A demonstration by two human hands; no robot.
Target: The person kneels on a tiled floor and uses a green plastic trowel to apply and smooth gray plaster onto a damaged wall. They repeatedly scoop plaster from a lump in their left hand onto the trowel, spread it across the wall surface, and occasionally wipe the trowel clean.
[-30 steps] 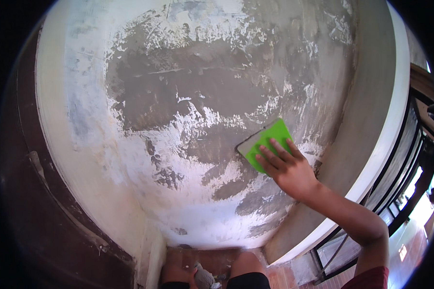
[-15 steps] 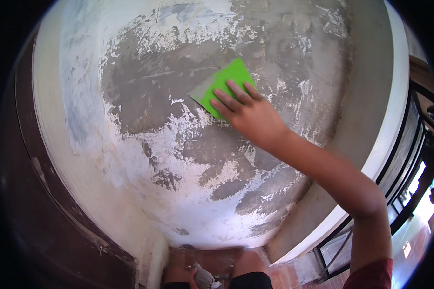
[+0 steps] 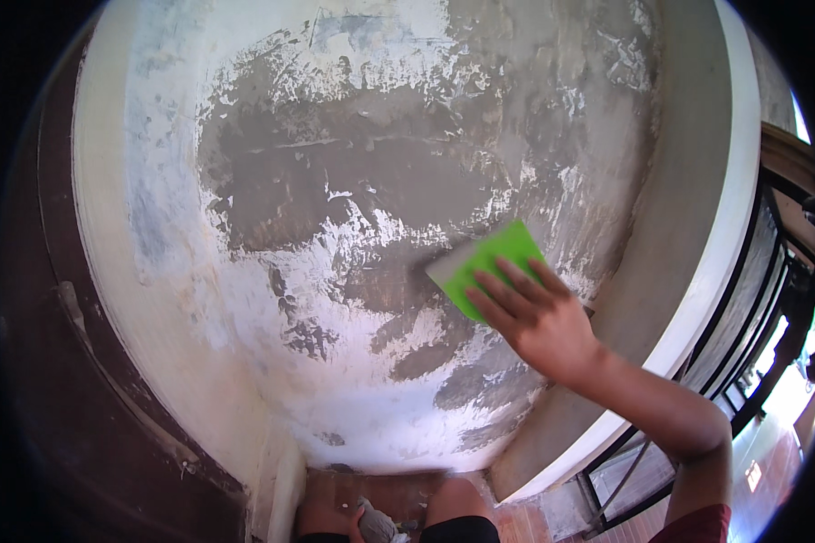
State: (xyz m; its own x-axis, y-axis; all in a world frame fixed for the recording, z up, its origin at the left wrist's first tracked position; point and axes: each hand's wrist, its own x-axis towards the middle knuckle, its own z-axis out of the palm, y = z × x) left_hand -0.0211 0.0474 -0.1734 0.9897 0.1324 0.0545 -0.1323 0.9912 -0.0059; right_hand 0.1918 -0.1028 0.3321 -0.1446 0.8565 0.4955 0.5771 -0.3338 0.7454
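Observation:
My right hand [image 3: 549,321] grips a green plastic putty spreader [image 3: 509,255], its fingers spread over the flat back. The spreader's pale edge points up and left, and a shadow shows beside it; whether it touches the wall I cannot tell. Behind it stands the wall [image 3: 407,176], with rough grey patches among white, flaky coating. Low between my knees, a small part of my left hand [image 3: 356,525] is closed against a grey lumpy bundle [image 3: 378,522] with whitish bits at its lower end. The rest of that hand is cut off by the frame.
A dark brown door or panel [image 3: 36,380] runs along the left side. To the right, a projecting pale column edge [image 3: 697,208] borders the wall, with black metal railing [image 3: 743,299] beyond it. Reddish floor tiles [image 3: 525,522] show below.
My right hand and the spreader have moved down and to the right, and away from the upper grey patch. The left hand stays low by the grey bundle.

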